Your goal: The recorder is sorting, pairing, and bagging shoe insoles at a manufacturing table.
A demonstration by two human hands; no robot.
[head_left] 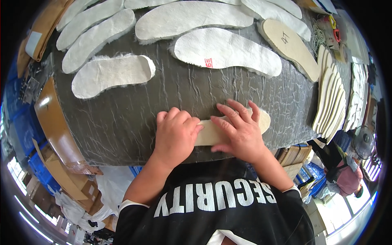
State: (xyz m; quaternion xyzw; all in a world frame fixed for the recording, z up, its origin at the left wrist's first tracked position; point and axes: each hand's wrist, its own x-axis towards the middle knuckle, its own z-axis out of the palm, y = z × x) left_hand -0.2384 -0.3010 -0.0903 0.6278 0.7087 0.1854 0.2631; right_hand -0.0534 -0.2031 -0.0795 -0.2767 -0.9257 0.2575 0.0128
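A cream-coloured insole (207, 134) lies crosswise on the dark, crinkled table covering near its front edge. My left hand (175, 132) is closed at the insole's left end, thumb against it and fingers curled. That end is hidden under the hand. Across the insole's middle rests my right hand (243, 132), fingers spread apart and thumb pointing left. The insole's rounded right end shows past this hand. Farther back lie a white fleece-edged insole (226, 53) with a red mark and a shorter white insole (112, 75) to the left.
Several white insoles (194, 18) spread over the table's (122, 130) far side. A cream insole (288, 49) with a handwritten mark lies back right, near stacked insoles (330, 96). Beyond are red-handled scissors (336, 34) and string. Boxes and bags crowd the left; another person (349, 177) is at right.
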